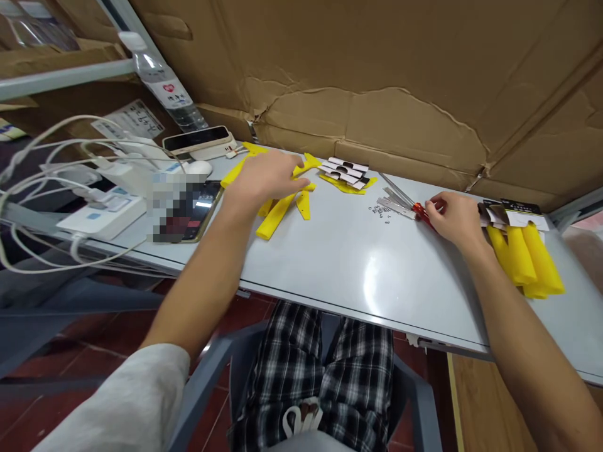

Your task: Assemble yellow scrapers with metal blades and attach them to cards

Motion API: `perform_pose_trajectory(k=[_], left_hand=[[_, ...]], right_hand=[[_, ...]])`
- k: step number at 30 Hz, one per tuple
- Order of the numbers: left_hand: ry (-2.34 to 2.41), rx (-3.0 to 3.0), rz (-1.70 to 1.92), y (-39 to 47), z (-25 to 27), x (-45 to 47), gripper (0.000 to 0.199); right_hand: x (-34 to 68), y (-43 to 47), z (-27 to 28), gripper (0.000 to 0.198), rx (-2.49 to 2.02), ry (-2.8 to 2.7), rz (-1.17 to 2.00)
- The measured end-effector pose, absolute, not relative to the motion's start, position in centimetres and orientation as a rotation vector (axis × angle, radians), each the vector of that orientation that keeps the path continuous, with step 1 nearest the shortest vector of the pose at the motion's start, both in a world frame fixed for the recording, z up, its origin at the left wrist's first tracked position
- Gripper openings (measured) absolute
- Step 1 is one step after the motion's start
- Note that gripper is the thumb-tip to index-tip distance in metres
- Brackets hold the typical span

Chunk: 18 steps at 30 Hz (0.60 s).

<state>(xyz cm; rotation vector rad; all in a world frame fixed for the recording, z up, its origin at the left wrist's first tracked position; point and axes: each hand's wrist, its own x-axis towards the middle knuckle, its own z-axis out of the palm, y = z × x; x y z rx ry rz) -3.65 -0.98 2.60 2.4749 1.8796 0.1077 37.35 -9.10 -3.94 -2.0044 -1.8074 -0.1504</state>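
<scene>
My left hand (268, 179) reaches over a loose group of yellow pieces; its thumb and fingers are apart, and some fingertips are hidden. A yellow tube-like piece (276, 218) and a small flat yellow piece with holes (303, 205) lie just below it. My right hand (455, 216) has curled fingers, with the thumb against a red-handled tool (422, 214); part of the handle is hidden under the hand. Beside that tool lie flat metal strips (396, 208) and a scatter of small metal bits (380, 210).
White-and-black cards (343, 171) rest on yellow material at the back. More yellow tubes (522, 254) with cards lie right. Left are phones (195, 139), a power strip (101, 216), tangled white cables (35, 270) and a water bottle (164, 88). Cardboard (377, 50) walls the back.
</scene>
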Motion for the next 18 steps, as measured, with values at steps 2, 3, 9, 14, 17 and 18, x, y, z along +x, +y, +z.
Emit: perform_pose_trajectory(k=[2, 3, 9, 14, 17, 18], left_hand=[[1.941, 2.474, 0.199, -0.5, 2.1, -4.6, 0.065], [1.955, 2.479, 0.207, -0.2, 1.9, -4.9, 0.065], [2.037, 2.473, 0.200, 1.4, 0.7, -5.4, 0.066], [2.029, 2.385, 0.104, 1.7, 0.4, -5.7, 0.057], [2.047, 2.384, 0.188, 1.0, 0.6, -5.5, 0.053], [2.058, 2.381, 0.209, 0.7, 0.7, -5.4, 0.050]], right_hand=[[37.5, -9.0, -4.0, 0.038, -2.002, -1.802, -0.103], [37.5, -8.9, -4.0, 0.037, -2.002, -1.799, -0.093], [36.9, -9.4, -3.5, 0.031, -2.013, -1.784, -0.038], [36.6, -9.6, -3.3, 0.029, -2.005, -1.788, -0.026], [36.6, -9.6, -3.4, 0.030, -2.003, -1.784, -0.023], [36.6, -9.6, -3.4, 0.030, -1.997, -1.787, -0.029]])
